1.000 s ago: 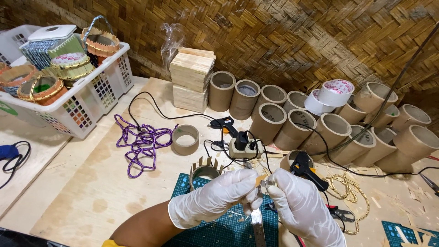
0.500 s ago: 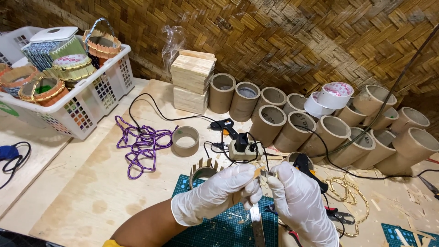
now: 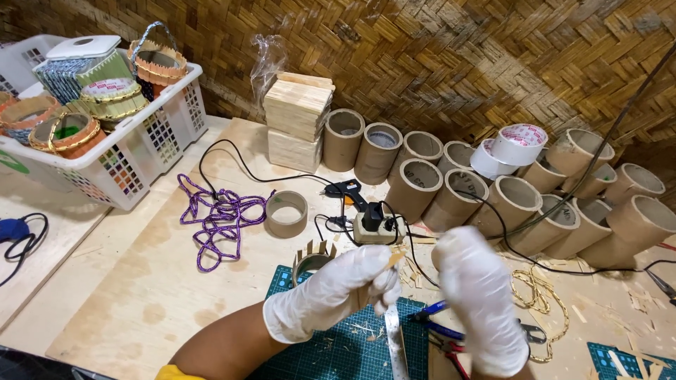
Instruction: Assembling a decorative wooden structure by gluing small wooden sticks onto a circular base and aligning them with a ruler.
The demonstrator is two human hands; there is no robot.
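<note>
white disposable gloves on both hands (image 3: pixel 338 295), yellow sleeve edge (image 3: pixel 172 371)

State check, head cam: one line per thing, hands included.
left hand, white glove: pinching a thin wooden stick
right hand, white glove: raised, blurred, grip cannot be told
short cardboard ring edged with wooden sticks: upright, partly clad
plain cardboard ring: upright, bare
black glue gun: lying on the table, corded
purple cord: loose tangle
white plastic basket: full of finished pieces
white tape rolls: resting on cardboard tubes
</note>
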